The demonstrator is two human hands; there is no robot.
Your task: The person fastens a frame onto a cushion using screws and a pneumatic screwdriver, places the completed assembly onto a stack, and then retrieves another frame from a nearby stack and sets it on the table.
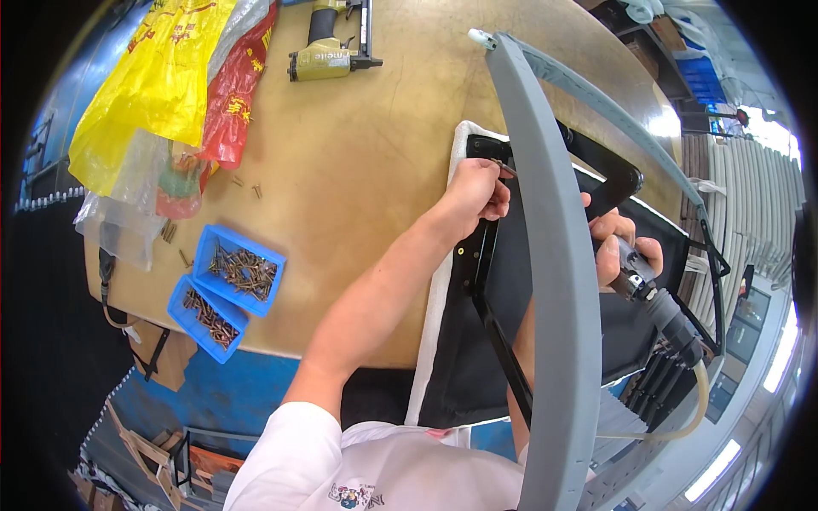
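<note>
My left hand (479,194) is closed in a pinch on a small screw (504,168) over a black metal bracket (488,146). The bracket lies on a black-backed panel with white edging (436,341). My right hand (626,234), partly hidden behind a grey curved frame bar (554,230), is wrapped round an air-powered driver (671,322). A pale hose (700,400) runs from the driver's lower end. The driver's tip is hidden behind the bar.
Two blue bins (204,266) of screws sit near the table's left edge, with loose screws (257,192) beyond. Yellow plastic bags (153,94) and a staple gun (322,64) lie farther back. Stacked pale panels (750,187) stand at right.
</note>
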